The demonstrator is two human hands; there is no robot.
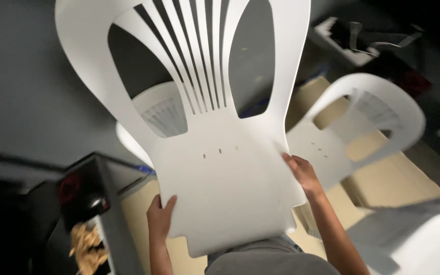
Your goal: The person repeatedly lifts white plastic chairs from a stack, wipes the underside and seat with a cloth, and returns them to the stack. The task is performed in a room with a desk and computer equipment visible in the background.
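A white plastic chair shell point(220, 168) with a slatted back is held up in front of me, seat toward me and back pointing away. My left hand point(160, 216) grips the seat's lower left edge. My right hand point(301, 173) clasps the seat's right edge. The shell covers most of the middle of the view.
A second white chair shell point(362, 127) lies on brown cardboard point(383, 178) at the right. Another white shell point(161, 114) shows behind the held one. A dark box with a red part point(85, 196) stands at lower left. A grey-white block point(413, 239) sits at lower right.
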